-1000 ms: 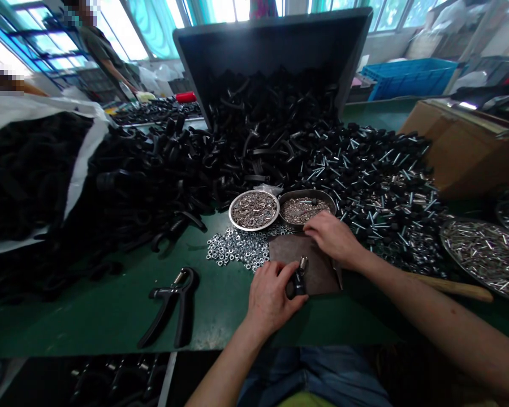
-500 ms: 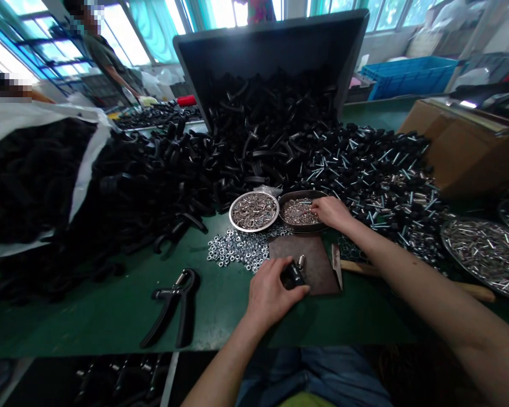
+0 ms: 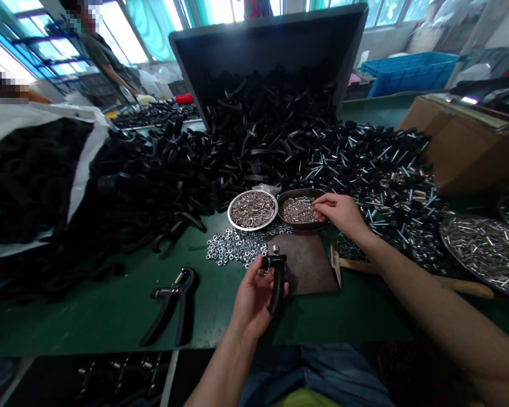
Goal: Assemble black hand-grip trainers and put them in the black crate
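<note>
My left hand [image 3: 251, 302] is closed around a black handle piece [image 3: 277, 285] of a hand gripper, held upright by the left edge of a flat metal plate [image 3: 309, 264]. A small shiny metal part [image 3: 275, 249] stands at the top of that handle. My right hand [image 3: 343, 216] is at the right rim of a dark oval tin [image 3: 301, 228] full of tiny metal parts. Its thumb and fingertips are pinched together; what lies between them is too small to make out. To the left, a hand gripper with a spring [image 3: 188, 302] lies on the green table [image 3: 110, 322].
A round metal dish [image 3: 251, 228] of small parts stands left of the tin, beside loose nuts [image 3: 227, 249]. A hammer [image 3: 336, 265] lies right of the plate. Black handles spill from a grey bin [image 3: 271, 48]; a cardboard box [image 3: 458, 147] stands right. A person [image 3: 99, 53] is at back left.
My left hand has turned over and lifted the handle upright, shifting it left off the middle of the plate. My right hand has drawn slightly back to the right from inside the tin.
</note>
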`<state>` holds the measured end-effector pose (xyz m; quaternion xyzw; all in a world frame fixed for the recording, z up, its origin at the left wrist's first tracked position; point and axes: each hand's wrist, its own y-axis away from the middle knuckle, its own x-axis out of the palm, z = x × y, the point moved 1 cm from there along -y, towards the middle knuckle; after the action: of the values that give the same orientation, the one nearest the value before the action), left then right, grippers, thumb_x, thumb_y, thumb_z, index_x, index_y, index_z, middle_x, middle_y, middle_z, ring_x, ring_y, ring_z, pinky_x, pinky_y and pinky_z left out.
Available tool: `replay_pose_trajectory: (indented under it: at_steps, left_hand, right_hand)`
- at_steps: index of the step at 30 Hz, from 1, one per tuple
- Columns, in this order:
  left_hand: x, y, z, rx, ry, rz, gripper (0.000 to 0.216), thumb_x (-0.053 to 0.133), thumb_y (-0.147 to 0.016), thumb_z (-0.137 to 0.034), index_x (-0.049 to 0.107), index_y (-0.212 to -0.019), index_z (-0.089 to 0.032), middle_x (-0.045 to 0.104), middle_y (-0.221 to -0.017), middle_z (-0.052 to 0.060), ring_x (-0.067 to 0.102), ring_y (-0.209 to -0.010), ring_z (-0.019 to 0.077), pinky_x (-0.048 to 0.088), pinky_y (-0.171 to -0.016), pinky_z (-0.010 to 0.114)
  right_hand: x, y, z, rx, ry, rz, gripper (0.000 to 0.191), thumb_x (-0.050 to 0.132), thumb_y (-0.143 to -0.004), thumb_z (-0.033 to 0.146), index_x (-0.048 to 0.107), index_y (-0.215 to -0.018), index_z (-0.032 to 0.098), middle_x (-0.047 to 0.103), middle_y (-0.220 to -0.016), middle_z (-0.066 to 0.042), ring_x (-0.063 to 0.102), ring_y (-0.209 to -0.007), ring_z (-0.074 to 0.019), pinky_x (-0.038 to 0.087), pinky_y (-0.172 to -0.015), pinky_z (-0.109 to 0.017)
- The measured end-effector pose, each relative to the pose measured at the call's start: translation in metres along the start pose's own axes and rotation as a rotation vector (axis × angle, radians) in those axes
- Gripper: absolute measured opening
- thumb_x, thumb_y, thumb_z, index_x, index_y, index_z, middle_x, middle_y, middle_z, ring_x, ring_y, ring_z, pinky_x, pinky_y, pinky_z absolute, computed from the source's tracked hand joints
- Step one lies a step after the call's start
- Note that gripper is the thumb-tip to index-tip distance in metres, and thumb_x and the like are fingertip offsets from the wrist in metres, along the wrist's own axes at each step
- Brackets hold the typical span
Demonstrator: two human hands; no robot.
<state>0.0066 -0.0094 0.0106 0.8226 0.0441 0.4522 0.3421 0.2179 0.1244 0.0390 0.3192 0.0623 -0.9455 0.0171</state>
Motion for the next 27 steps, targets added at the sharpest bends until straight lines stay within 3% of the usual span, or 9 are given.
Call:
replay_pose_trajectory:
  at_steps: [3, 5, 9, 13, 18, 20, 22, 25, 27]
  left_hand:
    - [0.003, 0.003, 0.002, -0.035, 0.076, 0.032, 0.029, 0.055, -0.084, -0.04, 0.056, -0.096, -0.014, 0.062, -0.076, 0.004, 0.061, -0.06, 0.0116, 0.056, -0.062, 0.03]
    - [0.005, 0.004, 0.003, -0.047, 0.094, 0.05, 0.03, 0.053, -0.085, -0.041, 0.056, -0.097, -0.013, 0.062, -0.074, 0.004, 0.061, -0.059, 0.0117, 0.055, -0.061, 0.029]
    - [0.008, 0.006, 0.004, -0.054, 0.092, 0.047, 0.031, 0.054, -0.085, -0.042, 0.056, -0.093, -0.012, 0.064, -0.077, 0.006, 0.063, -0.062, 0.0127, 0.054, -0.059, 0.026]
    - [0.009, 0.007, 0.005, -0.047, 0.074, 0.053, 0.03, 0.055, -0.084, -0.042, 0.057, -0.091, -0.013, 0.063, -0.076, 0.004, 0.062, -0.062, 0.0117, 0.054, -0.059, 0.025]
    - [0.005, 0.006, 0.008, -0.017, 0.004, 0.089, 0.029, 0.057, -0.083, -0.04, 0.059, -0.093, -0.014, 0.062, -0.074, 0.003, 0.06, -0.06, 0.0098, 0.054, -0.06, 0.024]
    - [0.003, 0.005, 0.007, 0.027, -0.111, 0.089, 0.032, 0.061, -0.079, -0.042, 0.061, -0.095, -0.014, 0.063, -0.076, 0.003, 0.06, -0.062, 0.0106, 0.053, -0.06, 0.024]
    - [0.001, 0.002, 0.003, 0.107, -0.305, 0.106, 0.036, 0.065, -0.075, -0.041, 0.063, -0.1, -0.015, 0.066, -0.084, 0.005, 0.061, -0.069, 0.013, 0.052, -0.065, 0.025]
    - [0.001, -0.007, -0.007, 0.269, -0.736, 0.142, 0.044, 0.071, -0.068, -0.037, 0.063, -0.106, -0.017, 0.067, -0.095, 0.006, 0.061, -0.084, 0.0182, 0.048, -0.076, 0.029]
    - [0.003, -0.015, -0.011, 0.417, -1.091, 0.141, 0.05, 0.076, -0.063, -0.037, 0.063, -0.107, -0.018, 0.066, -0.099, 0.006, 0.059, -0.091, 0.0213, 0.045, -0.082, 0.033]
  right_hand:
    - [0.012, 0.036, 0.014, 0.013, -0.392, 0.09, 0.021, 0.059, -0.077, 0.029, 0.057, -0.093, 0.015, 0.071, -0.081, -0.007, 0.065, -0.065, -0.0152, 0.053, -0.059, -0.029]
    - [0.023, 0.06, 0.022, 0.012, -0.515, 0.187, 0.021, 0.064, -0.075, 0.031, 0.057, -0.089, 0.016, 0.07, -0.078, -0.005, 0.065, -0.065, -0.0156, 0.053, -0.061, -0.03]
    - [0.04, 0.087, 0.028, -0.103, -0.392, 0.244, 0.009, 0.063, -0.078, 0.027, 0.064, -0.078, 0.018, 0.067, -0.071, -0.001, 0.063, -0.065, -0.0138, 0.05, -0.064, -0.028]
    - [0.047, 0.089, 0.031, -0.256, -0.273, 0.165, 0.005, 0.065, -0.076, 0.02, 0.067, -0.072, 0.019, 0.065, -0.075, -0.001, 0.06, -0.075, -0.0149, 0.046, -0.07, -0.029]
    - [0.047, 0.088, 0.032, -0.28, -0.231, 0.172, 0.007, 0.063, -0.077, 0.019, 0.064, -0.07, 0.018, 0.062, -0.074, -0.001, 0.058, -0.073, -0.0143, 0.045, -0.067, -0.028]
    - [0.044, 0.088, 0.03, -0.298, -0.19, 0.19, 0.006, 0.062, -0.079, 0.021, 0.062, -0.074, 0.018, 0.062, -0.076, -0.001, 0.058, -0.073, -0.0138, 0.045, -0.064, -0.026]
    - [0.04, 0.086, 0.026, -0.417, -0.069, 0.234, 0.006, 0.058, -0.083, 0.022, 0.062, -0.086, 0.019, 0.063, -0.081, -0.002, 0.058, -0.075, -0.0135, 0.044, -0.064, -0.025]
    - [0.037, 0.08, 0.018, -0.797, 0.313, 0.304, 0.019, 0.046, -0.09, 0.021, 0.06, -0.103, 0.019, 0.065, -0.086, -0.004, 0.057, -0.076, -0.0144, 0.041, -0.065, -0.027]
    - [0.038, 0.075, 0.011, -1.019, 0.57, 0.317, 0.023, 0.04, -0.092, 0.019, 0.062, -0.096, 0.018, 0.065, -0.079, -0.005, 0.056, -0.069, -0.0143, 0.036, -0.059, -0.028]
